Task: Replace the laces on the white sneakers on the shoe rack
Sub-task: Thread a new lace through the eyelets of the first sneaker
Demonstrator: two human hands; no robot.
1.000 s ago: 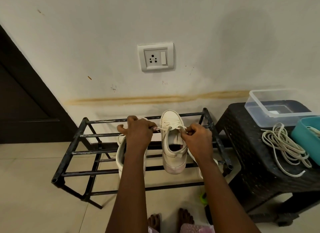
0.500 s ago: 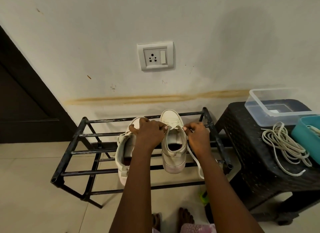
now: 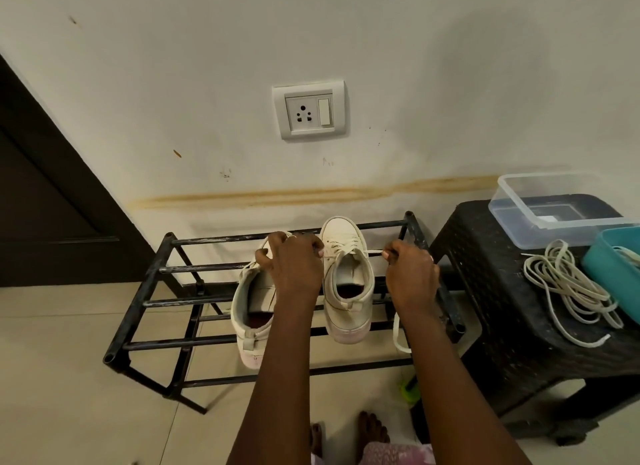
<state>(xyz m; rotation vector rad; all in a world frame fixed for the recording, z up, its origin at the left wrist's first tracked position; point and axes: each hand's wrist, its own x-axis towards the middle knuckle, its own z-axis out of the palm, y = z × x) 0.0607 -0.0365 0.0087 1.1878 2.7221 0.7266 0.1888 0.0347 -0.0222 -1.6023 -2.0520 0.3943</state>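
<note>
Now that the left hand and right hand, each pinching a lace end, have drawn apart, the crossing on the right sneaker looks freshly tightened.

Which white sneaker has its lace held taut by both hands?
The sneaker nearer the black stool: left hand and right hand pinch its lace. The other sneaker lies partly behind the left hand.

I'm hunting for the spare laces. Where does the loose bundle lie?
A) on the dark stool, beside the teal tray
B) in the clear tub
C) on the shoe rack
A: the lace bundle lies on the dark stool, beside the teal tray.
</note>
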